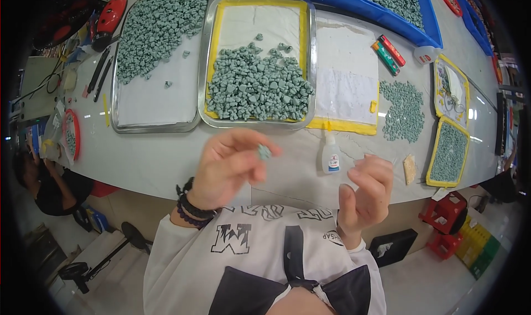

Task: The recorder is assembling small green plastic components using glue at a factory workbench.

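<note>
My left hand (229, 163) is raised over the table's near edge, pinching a small grey-green stone-like piece (264, 152) between thumb and fingers. To the right, my right hand (368, 193) hovers with fingers loosely curled and the thumb apart; I see nothing between them. Between the hands stands a small white glue bottle (330, 157) with a thin nozzle. Just beyond my left hand is a metal tray (203, 96) edged inside with yellow tape, its near half heaped with similar green pieces (254, 85).
Another metal tray (157, 107) of green pieces sits at left. A blue bin (359, 19) lies at the back. Small green bits (402, 110) are spread at right, near a yellow-rimmed tray (427, 174), two lighters (390, 55) and a beige block (409, 169). Black tweezers (99, 74) lie far left.
</note>
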### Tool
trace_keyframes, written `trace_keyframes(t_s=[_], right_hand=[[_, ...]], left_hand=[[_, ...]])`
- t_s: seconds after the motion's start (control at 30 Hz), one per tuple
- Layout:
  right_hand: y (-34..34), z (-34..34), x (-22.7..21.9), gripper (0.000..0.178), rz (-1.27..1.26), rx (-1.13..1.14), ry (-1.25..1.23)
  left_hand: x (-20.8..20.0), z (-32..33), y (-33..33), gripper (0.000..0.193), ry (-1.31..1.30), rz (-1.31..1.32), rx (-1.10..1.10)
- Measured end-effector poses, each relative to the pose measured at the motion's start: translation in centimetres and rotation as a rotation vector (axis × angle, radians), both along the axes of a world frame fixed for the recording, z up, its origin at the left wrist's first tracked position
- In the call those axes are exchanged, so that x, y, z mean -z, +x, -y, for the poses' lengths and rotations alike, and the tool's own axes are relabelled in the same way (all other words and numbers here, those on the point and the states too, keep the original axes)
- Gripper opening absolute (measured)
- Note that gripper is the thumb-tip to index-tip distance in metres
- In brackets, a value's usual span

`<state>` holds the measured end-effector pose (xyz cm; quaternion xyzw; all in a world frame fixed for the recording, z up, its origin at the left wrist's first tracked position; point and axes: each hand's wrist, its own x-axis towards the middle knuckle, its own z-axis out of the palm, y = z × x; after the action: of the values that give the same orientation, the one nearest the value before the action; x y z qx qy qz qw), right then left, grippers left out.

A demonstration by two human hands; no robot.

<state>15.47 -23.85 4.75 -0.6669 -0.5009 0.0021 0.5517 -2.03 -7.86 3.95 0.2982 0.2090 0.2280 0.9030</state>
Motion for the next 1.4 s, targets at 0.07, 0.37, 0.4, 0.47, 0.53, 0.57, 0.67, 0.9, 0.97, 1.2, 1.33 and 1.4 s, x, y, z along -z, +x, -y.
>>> trace_keyframes(t_s=[0.07,0.37,0.4,0.47,0.53,0.57,0.67,0.9,0.97,1.2,1.33,1.4], right_hand=[[0.7,0.8,0.7,0.035,-0.045,0.051,-0.063],[2.9,2.0,0.6,0.053,0.066,-0.019,-0.67],[2.8,1.8,0.0,0.053,0.142,-0.1,-0.758],[2.2,1.2,1.3,0.056,0.203,-0.16,-0.843],[1.9,0.7,2.3,0.059,0.275,-0.235,-0.898],[1.9,0.9,2.5,0.062,0.25,-0.23,-0.812],[1.8,1.4,2.7,0.068,0.191,-0.221,-0.646],[-0.7,4.4,2.0,0.058,-0.475,-0.048,0.089],[-1.1,2.8,1.2,0.055,-0.419,-0.168,0.113],[-1.8,-2.3,-1.0,0.046,0.055,-0.466,-0.025],[-2.3,-2.4,-0.2,0.035,0.065,-0.407,-0.048],[-2.5,-2.0,0.7,0.026,0.112,-0.359,0.027]], left_hand=[[0.9,-2.7,-1.0,0.021,0.403,-0.291,-0.169],[-0.1,-7.9,1.1,0.027,1.715,-0.662,-0.189],[-0.7,-7.3,2.5,0.024,1.809,-0.388,-0.162],[0.5,-10.4,8.1,0.017,1.817,-0.42,-0.109],[4.9,-14.9,10.4,0.012,2.133,-0.739,-0.03],[5.3,-15.3,10.8,0.012,2.144,-0.728,-0.051],[6.2,-15.4,10.6,0.013,1.942,-0.732,0.073],[-6.5,-5.8,4.9,0.019,1.424,0.016,0.125],[-5.4,-2.6,2.1,0.013,0.791,0.109,0.306],[0.6,2.5,0.9,0.015,-0.228,0.06,0.314],[0.3,2.6,1.5,0.016,-0.136,-0.025,0.215],[0.4,2.5,1.6,0.015,-0.059,-0.037,0.241]])
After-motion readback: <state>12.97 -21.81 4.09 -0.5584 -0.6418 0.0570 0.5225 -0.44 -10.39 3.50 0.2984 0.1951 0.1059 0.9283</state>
